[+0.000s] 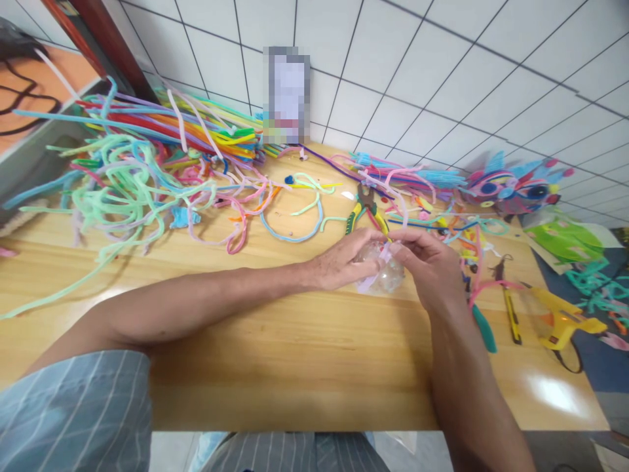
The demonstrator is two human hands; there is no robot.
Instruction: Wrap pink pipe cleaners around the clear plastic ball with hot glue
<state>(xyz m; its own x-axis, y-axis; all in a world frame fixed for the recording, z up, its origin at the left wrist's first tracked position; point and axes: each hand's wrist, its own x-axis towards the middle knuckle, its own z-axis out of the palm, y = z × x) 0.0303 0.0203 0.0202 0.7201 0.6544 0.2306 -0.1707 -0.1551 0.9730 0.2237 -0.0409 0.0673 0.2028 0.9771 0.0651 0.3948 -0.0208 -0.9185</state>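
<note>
Between my hands, low over the table, is a clear round plastic piece (391, 278), like two clear balls side by side; its exact kind is hard to make out. A pale lilac pipe cleaner (404, 208) rises from my fingers, and a lilac strip lies across the clear piece. My left hand (346, 257) is closed around the piece's left side. With thumb and fingertips together, my right hand (432, 262) pinches the lilac pipe cleaner at the upper right of the piece. Just behind my left fingers lie yellow-and-green pliers (366, 208), their handles partly hidden.
A tangle of green pipe cleaners (118, 190) and a coloured bundle (196, 128) fill the back left. A phone (289, 98) leans on the tiled wall. On the right are a yellow cutter knife (511, 314), a yellow glue gun (560, 319) and a colourful pipe-cleaner figure (515, 187).
</note>
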